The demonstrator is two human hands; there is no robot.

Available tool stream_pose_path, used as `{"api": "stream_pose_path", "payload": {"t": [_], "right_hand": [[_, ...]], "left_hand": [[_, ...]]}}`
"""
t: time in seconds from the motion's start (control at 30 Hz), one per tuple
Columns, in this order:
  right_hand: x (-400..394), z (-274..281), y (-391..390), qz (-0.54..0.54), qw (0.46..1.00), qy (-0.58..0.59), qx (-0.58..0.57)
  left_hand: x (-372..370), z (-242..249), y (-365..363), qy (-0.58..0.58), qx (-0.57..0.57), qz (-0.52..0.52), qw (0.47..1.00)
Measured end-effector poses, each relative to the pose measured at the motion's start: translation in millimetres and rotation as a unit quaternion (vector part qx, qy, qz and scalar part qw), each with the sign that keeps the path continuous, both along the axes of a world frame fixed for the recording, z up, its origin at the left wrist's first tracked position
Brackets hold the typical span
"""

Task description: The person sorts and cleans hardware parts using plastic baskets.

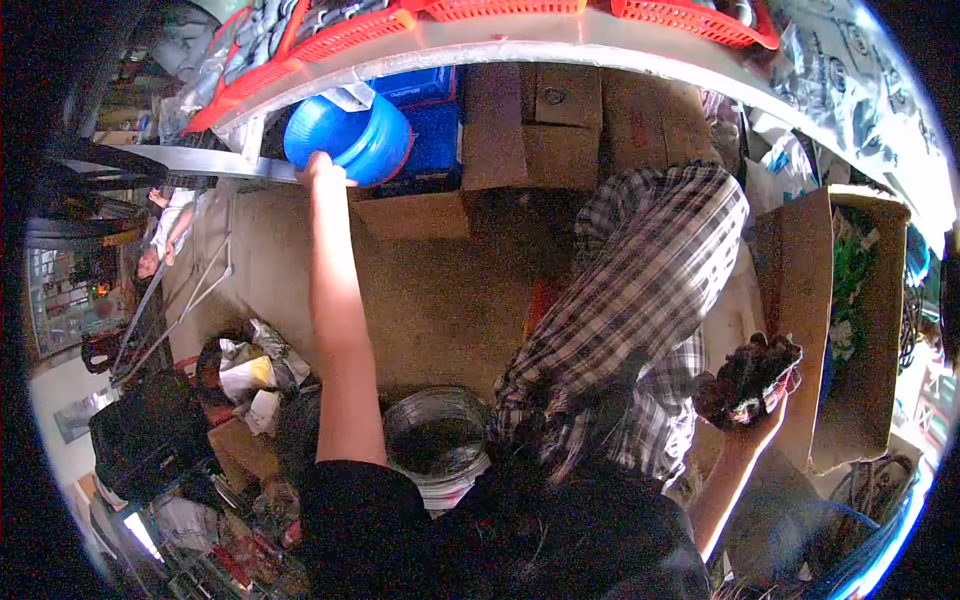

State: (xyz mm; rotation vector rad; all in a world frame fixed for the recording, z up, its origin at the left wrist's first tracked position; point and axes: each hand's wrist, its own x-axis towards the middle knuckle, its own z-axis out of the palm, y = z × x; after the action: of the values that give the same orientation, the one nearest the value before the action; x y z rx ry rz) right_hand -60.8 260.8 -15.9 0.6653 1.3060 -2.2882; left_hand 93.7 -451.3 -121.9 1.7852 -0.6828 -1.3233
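Observation:
Stretched out to the upper left, my left hand (pixel 325 172) is closed on the near rim of a round blue plastic bucket (pixel 385 138). The bucket is tilted, and part of its inside shows. Off to the lower right, my right hand (pixel 768 422) grips a dark, crumpled rag (pixel 752 378), which covers most of my fingers. That hand is beside a tall open cardboard box (pixel 808 300). Plaid cloth (pixel 650 270) covers my bent legs between the two hands.
Overhead runs a shelf edge with red plastic baskets (pixel 350 35). Cardboard boxes (pixel 495 130) and blue boxes (pixel 432 145) stand beneath it. A metal frame (pixel 225 168) is at left. Behind me are a round container (pixel 440 430) and a black bag (pixel 150 440). Another person (pixel 172 228) is far left.

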Motion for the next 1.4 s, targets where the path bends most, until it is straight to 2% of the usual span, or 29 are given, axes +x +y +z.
{"api": "stream_pose_path", "payload": {"t": [0.07,0.17,0.2,0.27,0.43,0.6,0.63,0.67,0.77,0.8,0.83,0.93,1.0,1.03,1.1,1.2,1.23,1.3,1.4], "right_hand": [[2.3,6.8,-7.4,-0.066,0.995,-0.026,0.067],[8.4,3.4,9.3,-0.032,0.999,0.013,0.019],[10.7,4.0,10.2,-0.055,0.998,0.01,0.01],[12.6,-2.8,19.7,-0.034,0.999,0.016,-0.015],[12.2,-3.9,25.9,-0.026,1.0,0.007,-0.01],[15.4,4.3,24.3,-0.02,0.999,0.025,-0.031],[15.8,2.8,23.9,-0.018,0.999,0.028,-0.028],[14.6,0.5,21.0,-0.022,0.999,0.02,-0.011],[13.3,-6.4,17.6,-0.037,0.998,-0.01,0.05],[12.4,-22.9,27.9,0.001,1.0,0.01,-0.007],[11.6,-14.6,18.0,0.015,1.0,-0.004,0.018],[11.8,-14.2,15.9,0.015,1.0,-0.015,-0.013],[14.9,-4.0,8.2,0.0,1.0,-0.017,0.004],[15.7,6.4,-1.5,-0.028,0.997,-0.049,0.057],[22.4,0.2,7.2,0.018,0.999,-0.005,-0.028],[26.2,-6.2,12.7,0.018,1.0,0.011,-0.004],[27.1,-6.3,12.3,-0.009,1.0,-0.007,0.009],[24.5,-0.7,2.2,-0.054,0.997,-0.042,0.035],[16.1,-7.1,8.6,0.011,0.999,-0.003,-0.041]], "left_hand": [[-4.0,9.1,-2.6,-0.022,0.01,0.056,0.998],[-3.8,41.1,12.1,-0.011,0.056,0.133,0.989],[-2.8,39.9,7.3,-0.007,0.057,0.138,0.989],[8.3,24.4,-22.8,-0.002,0.06,0.145,0.988],[22.0,23.4,-40.5,-0.056,0.024,0.064,0.996],[32.4,0.5,-26.8,-0.104,-0.037,-0.068,0.992],[30.0,9.9,-6.6,-0.075,-0.027,-0.101,0.992],[7.0,61.0,51.5,-0.023,0.026,-0.159,0.987],[27.3,47.5,28.1,0.125,0.1,-0.203,0.966],[43.9,25.7,-5.9,0.163,0.145,-0.251,0.943],[49.4,21.5,-11.4,0.156,0.139,-0.253,0.945],[52.0,12.5,-27.2,0.15,0.128,-0.248,0.948],[53.6,16.0,-33.8,0.135,0.119,-0.25,0.951],[55.5,20.0,-36.9,0.126,0.114,-0.251,0.953],[59.2,31.5,-34.8,0.08,0.062,-0.247,0.964],[61.0,29.2,-38.6,0.042,0.018,-0.228,0.973],[62.4,29.5,-37.8,-0.005,-0.006,-0.209,0.978],[61.1,27.1,-52.5,-0.099,0.016,-0.107,0.989],[53.5,28.2,-30.3,-0.224,-0.088,-0.12,0.963]]}}
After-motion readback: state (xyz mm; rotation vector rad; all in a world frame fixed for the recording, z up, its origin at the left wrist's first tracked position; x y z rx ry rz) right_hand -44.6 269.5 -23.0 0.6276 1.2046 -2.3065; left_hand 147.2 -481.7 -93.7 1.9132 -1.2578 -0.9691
